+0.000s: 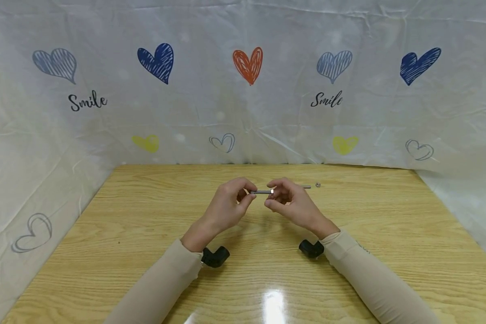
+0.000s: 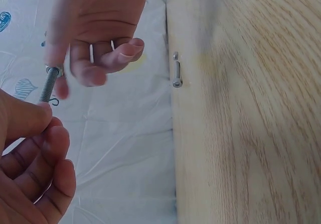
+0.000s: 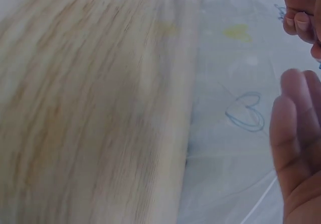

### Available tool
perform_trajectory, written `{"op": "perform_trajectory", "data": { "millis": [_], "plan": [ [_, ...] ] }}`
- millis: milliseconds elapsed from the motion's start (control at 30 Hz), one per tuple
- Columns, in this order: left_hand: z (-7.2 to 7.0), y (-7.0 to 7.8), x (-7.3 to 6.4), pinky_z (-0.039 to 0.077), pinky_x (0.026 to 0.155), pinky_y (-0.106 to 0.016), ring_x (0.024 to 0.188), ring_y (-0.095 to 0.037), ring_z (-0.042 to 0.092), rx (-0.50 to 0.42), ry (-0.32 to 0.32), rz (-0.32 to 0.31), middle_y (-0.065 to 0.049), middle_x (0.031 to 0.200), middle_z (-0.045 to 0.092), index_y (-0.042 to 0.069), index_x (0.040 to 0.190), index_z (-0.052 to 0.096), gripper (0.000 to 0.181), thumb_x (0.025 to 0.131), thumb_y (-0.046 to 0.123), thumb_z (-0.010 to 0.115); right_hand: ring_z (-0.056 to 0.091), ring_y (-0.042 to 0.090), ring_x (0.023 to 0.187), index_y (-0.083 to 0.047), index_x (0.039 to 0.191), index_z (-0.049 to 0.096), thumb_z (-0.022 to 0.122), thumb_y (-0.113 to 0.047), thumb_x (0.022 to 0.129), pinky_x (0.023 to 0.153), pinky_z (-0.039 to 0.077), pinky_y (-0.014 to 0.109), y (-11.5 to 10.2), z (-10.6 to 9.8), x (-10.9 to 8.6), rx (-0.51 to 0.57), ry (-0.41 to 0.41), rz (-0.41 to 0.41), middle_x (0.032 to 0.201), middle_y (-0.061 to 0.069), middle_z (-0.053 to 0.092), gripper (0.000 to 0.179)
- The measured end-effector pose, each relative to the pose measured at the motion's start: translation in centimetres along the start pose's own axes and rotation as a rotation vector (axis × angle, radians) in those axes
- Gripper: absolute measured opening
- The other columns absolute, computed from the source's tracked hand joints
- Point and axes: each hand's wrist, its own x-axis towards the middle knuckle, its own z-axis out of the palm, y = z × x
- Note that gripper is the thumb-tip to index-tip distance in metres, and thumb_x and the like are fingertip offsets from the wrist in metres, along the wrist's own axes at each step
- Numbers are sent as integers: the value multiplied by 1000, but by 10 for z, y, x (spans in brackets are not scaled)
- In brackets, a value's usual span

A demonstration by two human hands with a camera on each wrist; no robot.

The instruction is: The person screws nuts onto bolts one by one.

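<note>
My left hand pinches a silver bolt between thumb and fingertips, above the wooden table. The bolt lies level in the head view, its free end pointing right. A hex nut sits on that end, with grey thread showing between it and my left fingertips in the left wrist view. My right hand is around the nut, thumb and forefinger spread to either side of it. One right finger is blurred and overlaps the nut in the left wrist view. The right wrist view leaves the bolt out.
Behind my right hand, a second bolt lies on the table, and a loose nut is just beyond its end. A white cloth printed with hearts hangs along the table's back edge. Black mounts are strapped at both wrists.
</note>
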Motion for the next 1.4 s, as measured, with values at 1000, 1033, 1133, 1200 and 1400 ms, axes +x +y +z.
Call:
{"op": "perform_trajectory", "data": {
  "millis": [1000,1033,1133,1200,1400],
  "plan": [
    [0,1,-1,47,57,-23,63,-8,53,-3,8,-5,-2,87,62,5,96,65,10,87,1,68,62,29,67,2,113,50,56,5,93,62,54,38,-29,1,-3,-55,20,-152,90,14,60,22],
    [1,2,-1,47,57,-23,64,-8,53,-6,6,-6,-3,87,62,5,96,65,10,88,1,68,62,28,66,3,112,50,56,6,93,62,54,38,-33,1,-4,-56,18,-149,89,14,61,20],
    [1,3,-1,48,58,-23,64,-9,53,-5,1,-13,-2,87,62,5,96,64,9,88,2,67,62,24,66,4,110,53,55,2,95,61,52,37,-33,0,-5,-67,16,-123,87,10,61,15],
    [0,3,-1,48,58,-23,64,-9,53,-4,0,-19,-2,87,62,5,96,64,9,88,2,67,62,21,67,0,108,56,54,-5,98,60,51,34,-24,-1,-4,-83,19,-103,87,6,62,12],
    [-1,3,-2,47,57,-23,63,-8,52,2,3,-18,-2,87,62,5,95,64,9,88,1,67,64,19,73,-10,114,60,52,-24,100,64,52,34,-4,-3,0,-119,-8,-45,95,4,65,21]
  ]
}}
